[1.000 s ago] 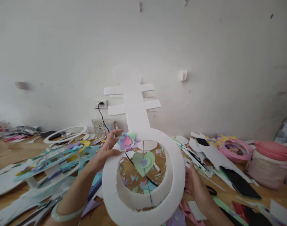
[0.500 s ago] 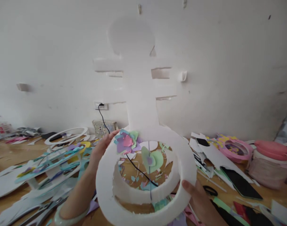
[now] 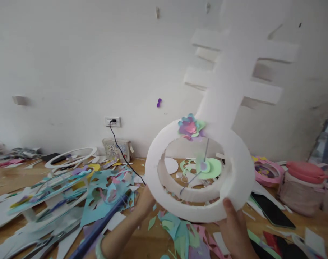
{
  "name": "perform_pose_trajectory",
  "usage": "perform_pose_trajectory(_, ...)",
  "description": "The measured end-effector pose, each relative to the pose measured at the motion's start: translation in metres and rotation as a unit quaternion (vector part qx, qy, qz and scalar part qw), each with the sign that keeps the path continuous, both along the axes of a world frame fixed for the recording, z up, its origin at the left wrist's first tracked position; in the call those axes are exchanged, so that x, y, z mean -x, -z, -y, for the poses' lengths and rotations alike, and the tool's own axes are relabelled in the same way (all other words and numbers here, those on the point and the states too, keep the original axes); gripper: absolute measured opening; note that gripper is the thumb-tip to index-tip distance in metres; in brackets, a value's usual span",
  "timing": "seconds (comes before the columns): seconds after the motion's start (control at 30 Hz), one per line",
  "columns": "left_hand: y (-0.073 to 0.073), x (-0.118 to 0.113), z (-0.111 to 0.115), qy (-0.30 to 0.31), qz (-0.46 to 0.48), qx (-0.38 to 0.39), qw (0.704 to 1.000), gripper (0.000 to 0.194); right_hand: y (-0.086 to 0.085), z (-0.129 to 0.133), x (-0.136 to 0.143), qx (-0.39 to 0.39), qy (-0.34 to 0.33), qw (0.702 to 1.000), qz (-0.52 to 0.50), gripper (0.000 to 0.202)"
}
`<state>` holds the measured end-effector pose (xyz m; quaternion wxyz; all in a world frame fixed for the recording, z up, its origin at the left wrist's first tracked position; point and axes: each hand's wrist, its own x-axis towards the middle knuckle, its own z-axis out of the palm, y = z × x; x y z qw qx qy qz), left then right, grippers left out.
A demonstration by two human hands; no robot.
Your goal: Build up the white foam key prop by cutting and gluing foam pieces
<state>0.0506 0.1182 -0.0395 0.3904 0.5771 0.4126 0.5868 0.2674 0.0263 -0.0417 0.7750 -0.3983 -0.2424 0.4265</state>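
Head view: the white frame (image 3: pixel 219 120) is in front of the person, held up over the desk (image 3: pixel 142 241), w/ its round part low & its neck high. The right hand (image 3: pixel 235 230) is the one which surely has it: its grip pinches the lower right rim of the ring, thumb on the front face, other fingers mostly hidden behind the rim. The left hand (image 3: pixel 146 201) comes from lower left & goes behind the rim there; its fingers are hidden, so I cannot tell if this grip is spread or pressed together, nor if it touches.

Main relation: from the right grip, the ring's opening lies up & to the left, the neck almost straight up. Long axis is not vert., it leans to the right toward the top, & the top end is blurred against the white wall (image 3: pixel 72 64), so its outline there is hard to read. Both hands are at the low end, R near the right side, L near the left; the neck w/ its side bars is well apart from both.

A paper flower (image 3: pixel 190 127) sits on the ring's upper part, close to the neck's foot. In the opening, a green heart (image 3: pixel 213 169) shows on a thin thread, approx. mid.

On the desk: scissors (image 3: pixel 54 239) & blue paper scraps (image 3: pixel 97 196) at left, a dark phone (image 3: pixel 273 212) at right, beyond the right hand.
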Motion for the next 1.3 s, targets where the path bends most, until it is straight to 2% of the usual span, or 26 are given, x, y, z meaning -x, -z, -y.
perform_pose_trajectory(0.1, 0.005, -0.021, 0.017, 0.032, 0.023, 0.012, 0.999, 0.023, -0.001, -0.001, -0.004, -0.002, 0.028, 0.999, -0.016, 0.080)
perform_pose_trajectory(0.2, 0.003, -0.033, 0.031, 0.032, 0.049, 0.021, 0.998, 0.023, -0.006, 0.001, -0.001, 0.010, 0.035, 0.999, -0.015, 0.089)
perform_pose_trajectory(0.27, 0.000, -0.036, 0.036, 0.022, 0.064, 0.028, 0.997, 0.023, -0.008, 0.003, 0.003, 0.016, 0.025, 0.999, -0.015, 0.094)
perform_pose_trajectory(0.4, -0.006, -0.038, 0.044, 0.020, 0.076, 0.036, 0.996, 0.019, -0.005, 0.004, 0.008, 0.018, 0.019, 1.000, -0.009, 0.090)
perform_pose_trajectory(0.53, -0.007, -0.035, 0.050, -0.008, 0.027, 0.007, 1.000, 0.015, -0.001, 0.004, 0.009, 0.024, 0.036, 0.999, 0.030, 0.091)
perform_pose_trajectory(0.67, -0.002, -0.031, 0.048, -0.049, -0.016, -0.037, 0.998, 0.016, -0.004, 0.009, 0.013, 0.042, 0.016, 0.998, 0.054, 0.098)
perform_pose_trajectory(0.87, 0.010, -0.026, 0.038, -0.093, -0.079, -0.124, 0.985, 0.013, -0.003, 0.009, 0.023, 0.032, 0.003, 0.999, -0.008, 0.100)
perform_pose_trajectory(1.13, 0.012, -0.022, 0.037, -0.072, -0.113, -0.145, 0.980, 0.010, -0.006, 0.013, 0.029, 0.050, -0.029, 0.998, -0.033, 0.105)
perform_pose_trajectory(1.3, 0.022, -0.021, 0.033, -0.067, -0.109, -0.115, 0.985, 0.012, 0.004, 0.013, 0.027, 0.057, -0.007, 0.998, 0.021, 0.091)
